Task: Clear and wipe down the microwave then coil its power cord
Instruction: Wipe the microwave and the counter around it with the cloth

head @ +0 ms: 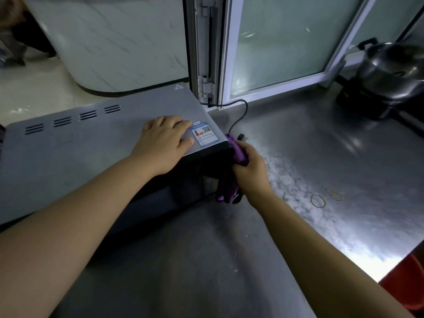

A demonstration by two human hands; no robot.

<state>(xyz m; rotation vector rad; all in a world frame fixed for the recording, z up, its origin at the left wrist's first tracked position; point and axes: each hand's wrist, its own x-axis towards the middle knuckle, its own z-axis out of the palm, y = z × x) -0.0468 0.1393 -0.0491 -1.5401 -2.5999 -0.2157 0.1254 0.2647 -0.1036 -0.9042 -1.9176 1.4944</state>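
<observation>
A grey microwave (80,143) sits on the steel counter (321,180), its dark front facing me. My left hand (163,140) lies flat on its top, fingers spread beside an energy label (205,133). At the microwave's right front corner, my right hand (250,171) grips a purple cloth (229,177), pressed against the corner and hanging down. The black power cord (241,115) curves from behind the microwave across the counter. Its plug (242,137) lies just past the cloth.
Two rubber bands (317,200) lie on the counter to the right. A steel pot (394,72) stands on a dark burner at the back right. A window frame (206,53) rises behind the microwave. A red bucket (406,288) shows below the counter edge.
</observation>
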